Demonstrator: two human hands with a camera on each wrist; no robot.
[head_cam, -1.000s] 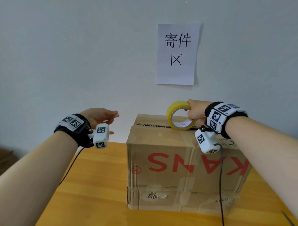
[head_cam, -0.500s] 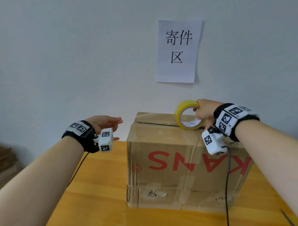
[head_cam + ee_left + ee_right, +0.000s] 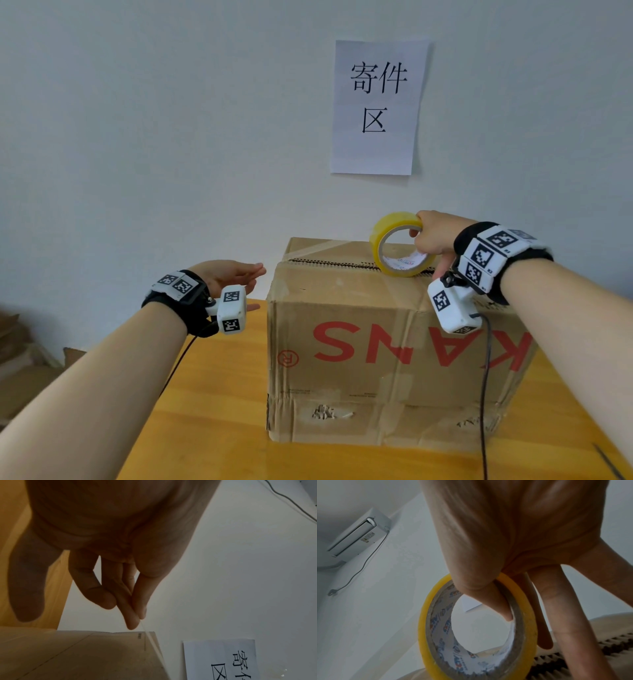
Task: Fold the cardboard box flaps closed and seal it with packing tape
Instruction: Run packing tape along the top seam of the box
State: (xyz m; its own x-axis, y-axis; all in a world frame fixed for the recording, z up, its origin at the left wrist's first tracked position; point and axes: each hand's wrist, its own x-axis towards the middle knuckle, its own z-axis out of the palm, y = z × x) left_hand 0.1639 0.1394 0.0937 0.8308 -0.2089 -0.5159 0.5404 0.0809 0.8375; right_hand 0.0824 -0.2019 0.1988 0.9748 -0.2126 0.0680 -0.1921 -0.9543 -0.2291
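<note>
Head view shows the right hand (image 3: 432, 236) pinching a glossy yellow tape roll (image 3: 399, 244), upright on the worn corrugated cardboard box (image 3: 376, 342) beneath it. Left hand (image 3: 230, 277) hovers spread beside the box's left edge, above the wooden worktop (image 3: 212, 411); a paper sign (image 3: 376, 106) hangs beyond.

The cardboard box (image 3: 376, 342) is matt brown corrugated board, scuffed, with torn rough patches low on its front face and an exposed fluted edge along the top seam. Red print on it is flat and unglossy. The roll of packing tape (image 3: 399, 245) is glossy yellowish translucent plastic film wound on a matt paper core (image 3: 481, 660) printed in blue and red, its cut rim fuzzy. The desk (image 3: 212, 411) is smooth, lightly sheened yellow wood. The paper sign (image 3: 376, 106) is matt white sheet on a smooth, matt painted wall (image 3: 154, 137). The wrist bands (image 3: 479, 260) look like black cloth bearing smooth white plastic blocks.
</note>
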